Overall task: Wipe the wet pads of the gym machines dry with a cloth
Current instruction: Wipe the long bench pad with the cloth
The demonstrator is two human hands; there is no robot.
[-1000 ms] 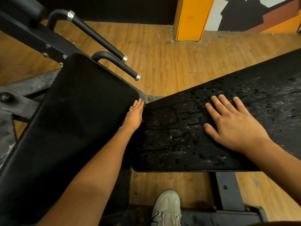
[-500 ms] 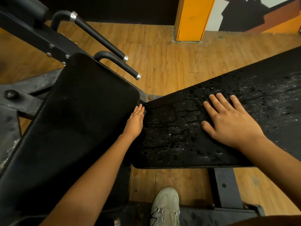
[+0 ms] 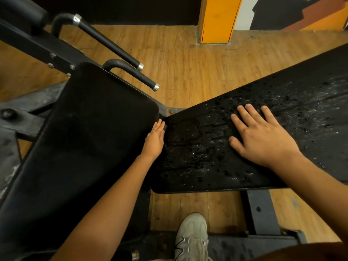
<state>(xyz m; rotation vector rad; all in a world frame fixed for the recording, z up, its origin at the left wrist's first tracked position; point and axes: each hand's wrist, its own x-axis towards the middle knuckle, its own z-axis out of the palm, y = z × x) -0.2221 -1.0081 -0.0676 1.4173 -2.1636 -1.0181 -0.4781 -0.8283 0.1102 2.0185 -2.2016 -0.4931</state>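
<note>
Head camera looks down on the droplet-covered black textured machine pad (image 3: 197, 147), right of a smooth black upholstered pad (image 3: 84, 138), where the right hand (image 3: 263, 136) lies flat with released, spread fingers (image 3: 241, 124) and the straight-fingered left hand (image 3: 155, 140), grasping nothing, rests at the seam between both pads.

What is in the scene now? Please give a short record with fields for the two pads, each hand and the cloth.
wet pad: right pad, covered with water drops
other pad: left pad, no drops visible
left hand: fingers straight, at the gap between the two pads
right hand: flat on the right pad, fingers spread
cloth: none in view
floor: wood, one shoe near the right pad's end
</note>
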